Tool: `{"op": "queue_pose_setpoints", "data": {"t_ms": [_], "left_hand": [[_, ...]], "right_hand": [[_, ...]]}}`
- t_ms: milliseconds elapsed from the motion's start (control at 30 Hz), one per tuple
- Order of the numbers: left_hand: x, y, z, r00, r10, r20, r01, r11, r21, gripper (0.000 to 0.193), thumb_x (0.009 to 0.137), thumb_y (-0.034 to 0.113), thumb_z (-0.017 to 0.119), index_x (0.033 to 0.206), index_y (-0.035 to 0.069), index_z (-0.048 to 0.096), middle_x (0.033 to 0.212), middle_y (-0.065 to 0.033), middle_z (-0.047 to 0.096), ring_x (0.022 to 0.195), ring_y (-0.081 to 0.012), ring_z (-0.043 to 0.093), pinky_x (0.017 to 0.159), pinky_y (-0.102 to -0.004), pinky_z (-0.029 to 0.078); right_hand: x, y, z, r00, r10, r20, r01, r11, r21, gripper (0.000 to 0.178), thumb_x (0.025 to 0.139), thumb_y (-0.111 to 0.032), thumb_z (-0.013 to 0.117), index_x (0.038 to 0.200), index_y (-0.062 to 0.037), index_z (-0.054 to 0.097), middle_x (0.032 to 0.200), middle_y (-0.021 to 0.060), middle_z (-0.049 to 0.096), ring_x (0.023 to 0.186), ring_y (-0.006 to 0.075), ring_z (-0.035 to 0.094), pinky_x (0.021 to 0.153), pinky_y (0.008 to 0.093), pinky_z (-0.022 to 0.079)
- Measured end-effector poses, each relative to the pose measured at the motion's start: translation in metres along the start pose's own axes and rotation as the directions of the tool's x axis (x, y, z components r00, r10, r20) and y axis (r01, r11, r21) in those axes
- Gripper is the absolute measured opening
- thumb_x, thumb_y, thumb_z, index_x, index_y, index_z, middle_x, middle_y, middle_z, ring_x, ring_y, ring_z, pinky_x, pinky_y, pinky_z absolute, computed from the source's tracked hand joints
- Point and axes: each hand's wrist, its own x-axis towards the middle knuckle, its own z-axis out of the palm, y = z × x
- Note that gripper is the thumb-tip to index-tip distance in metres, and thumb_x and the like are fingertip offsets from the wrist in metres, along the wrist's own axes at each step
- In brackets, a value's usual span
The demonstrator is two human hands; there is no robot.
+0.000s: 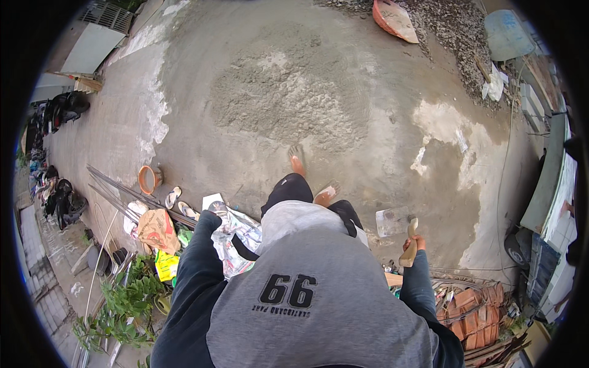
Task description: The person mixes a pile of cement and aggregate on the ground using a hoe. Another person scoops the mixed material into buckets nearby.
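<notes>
My right hand (pixel 415 244) is closed round the middle of a pale tan wooden tool (pixel 409 251), long and curved, whose exact kind I cannot make out. Beside it, low over or on the ground, is a flat greyish rectangular plate (pixel 391 222); whether it joins the tool does not show. My left arm (pixel 199 251) reaches down in a dark sleeve, and the fingers at its end cannot be made out. Ahead of my bare feet (pixel 297 161) spreads a rough heap of wet grey mortar (pixel 288 92) on the concrete ground.
An orange bucket (pixel 150 180), sandals (pixel 173 197), metal rods (pixel 116 190) and paper sacks (pixel 158 230) lie at the left. A plant (pixel 126 300) grows at the lower left. Gravel (pixel 448 37), a reddish basin (pixel 394 19) and stacked bricks (pixel 475 316) are on the right.
</notes>
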Motion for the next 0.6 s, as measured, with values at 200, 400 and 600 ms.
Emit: {"op": "queue_pose_setpoints", "data": {"t_ms": [200,400,600], "left_hand": [[-0.019,0.030,-0.018,0.941,-0.315,-0.126,-0.047,0.245,-0.968,0.034,0.076,0.010,0.063,0.110,0.007,0.063,0.070,-0.0040,0.061,0.059,-0.0136,0.056,0.057,-0.0260,0.047],[-0.008,0.132,-0.079,0.957,-0.032,-0.288,-0.237,0.487,-0.841,0.029,0.075,0.009,0.066,0.104,0.004,0.066,0.073,-0.0049,0.066,0.067,-0.0131,0.061,0.066,-0.0268,0.049],[0.004,0.159,-0.110,0.907,0.024,-0.421,-0.393,0.407,-0.824,0.028,0.075,0.009,0.066,0.102,0.004,0.067,0.076,-0.0063,0.067,0.070,-0.0145,0.063,0.067,-0.0278,0.050]], "right_hand": [[-0.009,0.023,-0.095,0.995,0.071,-0.066,-0.059,0.983,0.172,0.027,0.067,-0.020,0.054,0.087,-0.0051,0.045,0.061,0.0065,0.050,0.047,0.0192,0.047,0.044,0.0331,0.043],[-0.051,0.033,-0.122,0.998,0.050,0.025,-0.055,0.958,0.282,0.034,0.070,-0.018,0.055,0.095,0.0018,0.047,0.062,0.0057,0.053,0.049,0.0164,0.053,0.042,0.0260,0.047],[-0.053,0.044,-0.105,0.987,-0.030,0.157,-0.023,0.946,0.324,0.039,0.074,-0.015,0.056,0.104,0.0070,0.044,0.073,0.0080,0.056,0.055,0.0146,0.056,0.049,0.0253,0.050]]}}
